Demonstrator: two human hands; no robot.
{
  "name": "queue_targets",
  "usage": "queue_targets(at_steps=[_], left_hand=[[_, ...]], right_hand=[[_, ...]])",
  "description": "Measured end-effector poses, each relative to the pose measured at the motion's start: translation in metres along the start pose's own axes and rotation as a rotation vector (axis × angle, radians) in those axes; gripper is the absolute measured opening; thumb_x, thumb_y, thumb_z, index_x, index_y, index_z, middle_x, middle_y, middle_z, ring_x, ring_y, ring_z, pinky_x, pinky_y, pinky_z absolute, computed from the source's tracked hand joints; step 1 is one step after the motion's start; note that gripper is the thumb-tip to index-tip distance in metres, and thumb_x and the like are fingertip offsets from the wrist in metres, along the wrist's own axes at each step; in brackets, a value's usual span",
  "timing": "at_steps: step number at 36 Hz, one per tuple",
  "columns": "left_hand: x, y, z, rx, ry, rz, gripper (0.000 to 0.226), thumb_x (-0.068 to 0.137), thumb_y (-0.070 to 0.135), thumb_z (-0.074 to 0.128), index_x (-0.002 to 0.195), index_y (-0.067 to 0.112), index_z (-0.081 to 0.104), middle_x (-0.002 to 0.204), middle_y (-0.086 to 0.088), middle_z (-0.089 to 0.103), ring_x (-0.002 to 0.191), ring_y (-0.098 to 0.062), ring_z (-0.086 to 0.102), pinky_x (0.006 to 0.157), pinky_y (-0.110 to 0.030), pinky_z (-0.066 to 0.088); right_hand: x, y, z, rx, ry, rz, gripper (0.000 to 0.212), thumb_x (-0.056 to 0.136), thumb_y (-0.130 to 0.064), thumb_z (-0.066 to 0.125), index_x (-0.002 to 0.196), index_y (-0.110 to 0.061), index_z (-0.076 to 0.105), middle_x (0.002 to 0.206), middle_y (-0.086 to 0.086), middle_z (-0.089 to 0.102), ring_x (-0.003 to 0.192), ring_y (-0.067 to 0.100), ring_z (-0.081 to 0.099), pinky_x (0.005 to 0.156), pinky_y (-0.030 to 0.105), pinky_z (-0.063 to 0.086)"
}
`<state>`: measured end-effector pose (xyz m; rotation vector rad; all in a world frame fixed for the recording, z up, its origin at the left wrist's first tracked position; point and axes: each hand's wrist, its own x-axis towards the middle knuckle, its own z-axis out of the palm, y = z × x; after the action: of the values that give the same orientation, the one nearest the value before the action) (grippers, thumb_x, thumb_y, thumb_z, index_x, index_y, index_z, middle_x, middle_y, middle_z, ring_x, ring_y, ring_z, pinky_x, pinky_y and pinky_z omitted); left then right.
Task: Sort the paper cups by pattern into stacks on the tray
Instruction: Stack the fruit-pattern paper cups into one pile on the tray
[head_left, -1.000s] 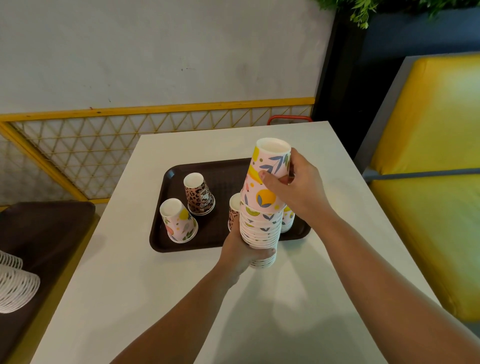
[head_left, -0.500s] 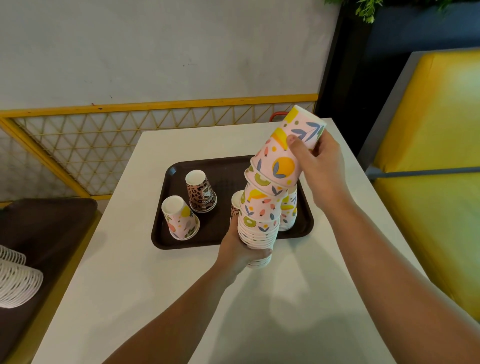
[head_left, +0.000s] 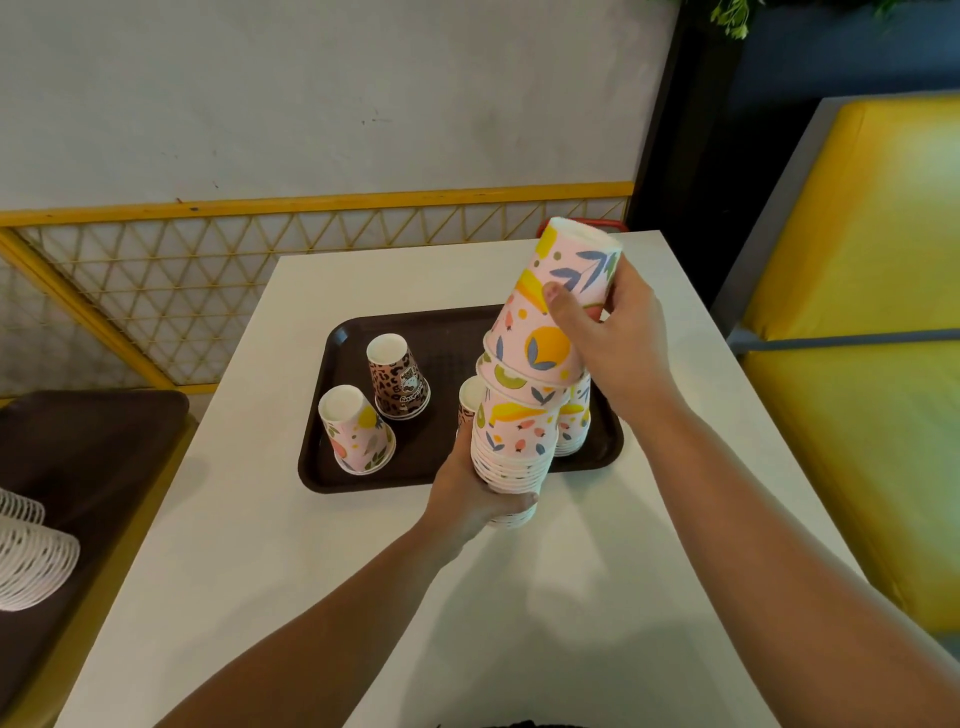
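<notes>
Stack: left hand (head_left: 467, 493) is gripping the nested stack (head_left: 511, 457) over the tray (head_left: 415, 475) edge.
Top cup (head_left: 558, 306): right hand (head_left: 613, 332) is clasping it, tilting it.
Handling: light, crushable paper — hold sidewalls gently.

Near the tray's (head_left: 332, 470) left edge, two inverted cups (head_left: 397, 382) stand; its far middle and the counter's (head_left: 311, 571) near half lie open.

A café or fast-food dining area: a white desk (head_left: 519, 597) carries a brown plastic serving tray (head_left: 447, 332) of patterned paper cups (head_left: 356, 431), flanked by a yellow padded booth seat (head_left: 852, 364). A yellow-framed lattice partition (head_left: 218, 280) runs along the pale wall, and white disposable lids (head_left: 31, 561) are stacked on a neighbouring dark table (head_left: 93, 457).
</notes>
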<state>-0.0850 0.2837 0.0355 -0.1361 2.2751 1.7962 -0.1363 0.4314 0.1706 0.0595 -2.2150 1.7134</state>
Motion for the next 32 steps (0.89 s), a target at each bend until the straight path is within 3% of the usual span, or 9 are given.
queue_targets(at_steps=[6, 11, 14, 18, 20, 24, 28, 32], left_hand=[[0.001, -0.006, 0.0, -0.037, 0.037, 0.002, 0.103, 0.052, 0.009, 0.091, 0.138, 0.032, 0.039, 0.123, 0.015, 0.061, 0.118, -0.012, 0.057, 0.098, -0.037, 0.051], [0.003, -0.012, -0.002, -0.052, 0.043, -0.013, 0.082, 0.058, 0.001, 0.089, 0.113, 0.043, 0.045, 0.118, 0.013, 0.061, 0.114, -0.012, 0.057, 0.093, -0.034, 0.051], [0.003, -0.01, -0.004, -0.073, 0.051, -0.004, 0.084, 0.059, -0.001, 0.088, 0.118, 0.04, 0.043, 0.116, 0.016, 0.06, 0.11, -0.008, 0.057, 0.087, -0.026, 0.05], [0.004, -0.008, -0.005, -0.089, 0.07, 0.004, 0.094, 0.051, 0.01, 0.093, 0.127, 0.034, 0.043, 0.122, 0.007, 0.062, 0.117, -0.017, 0.057, 0.096, -0.038, 0.051], [0.004, -0.007, -0.005, -0.098, 0.07, 0.002, 0.098, 0.043, 0.022, 0.092, 0.127, 0.037, 0.044, 0.124, 0.007, 0.062, 0.118, -0.018, 0.058, 0.097, -0.041, 0.052], [0.004, -0.005, -0.005, -0.11, 0.058, 0.006, 0.096, 0.047, 0.017, 0.088, 0.128, 0.036, 0.043, 0.125, 0.005, 0.062, 0.118, -0.018, 0.057, 0.1, -0.048, 0.05], [0.003, -0.003, -0.004, -0.113, 0.032, 0.014, 0.104, 0.041, 0.027, 0.089, 0.133, 0.034, 0.042, 0.127, 0.005, 0.061, 0.12, -0.018, 0.057, 0.1, -0.048, 0.05], [0.003, -0.001, -0.003, -0.11, 0.024, 0.017, 0.101, 0.04, 0.03, 0.089, 0.13, 0.036, 0.044, 0.125, 0.006, 0.063, 0.117, -0.016, 0.059, 0.099, -0.048, 0.051]], right_hand=[[0.016, -0.003, -0.008, 0.186, 0.156, 0.082, 0.021, 0.08, -0.036, 0.063, 0.096, -0.023, 0.058, 0.101, 0.001, 0.069, 0.088, 0.014, 0.068, 0.078, 0.04, 0.057], [0.029, 0.008, -0.013, 0.151, 0.326, 0.081, 0.025, 0.085, -0.031, 0.063, 0.105, -0.019, 0.055, 0.103, -0.004, 0.066, 0.089, 0.009, 0.066, 0.076, 0.029, 0.057], [0.029, 0.022, -0.013, 0.025, 0.355, 0.033, 0.037, 0.084, -0.029, 0.065, 0.114, -0.012, 0.053, 0.106, -0.003, 0.063, 0.088, 0.005, 0.063, 0.067, 0.01, 0.051], [0.022, 0.043, -0.007, -0.129, 0.295, -0.007, 0.048, 0.081, -0.027, 0.068, 0.122, -0.011, 0.05, 0.111, -0.003, 0.06, 0.092, 0.005, 0.058, 0.063, -0.001, 0.042], [0.018, 0.055, -0.003, -0.187, 0.255, -0.019, 0.051, 0.079, -0.028, 0.069, 0.124, -0.012, 0.05, 0.115, -0.001, 0.06, 0.098, 0.008, 0.057, 0.066, -0.001, 0.041], [0.012, 0.077, 0.0, -0.244, 0.183, 0.008, 0.055, 0.077, -0.029, 0.071, 0.124, -0.011, 0.049, 0.115, 0.003, 0.06, 0.1, 0.013, 0.058, 0.07, 0.004, 0.039], [0.007, 0.09, 0.002, -0.287, 0.091, 0.063, 0.06, 0.073, -0.035, 0.074, 0.124, -0.013, 0.05, 0.116, 0.002, 0.06, 0.102, 0.015, 0.058, 0.074, 0.017, 0.041], [0.0, 0.081, 0.0, -0.298, 0.099, 0.006, 0.064, 0.076, -0.038, 0.072, 0.13, -0.015, 0.045, 0.127, 0.001, 0.05, 0.113, 0.009, 0.048, 0.08, 0.013, 0.035]])
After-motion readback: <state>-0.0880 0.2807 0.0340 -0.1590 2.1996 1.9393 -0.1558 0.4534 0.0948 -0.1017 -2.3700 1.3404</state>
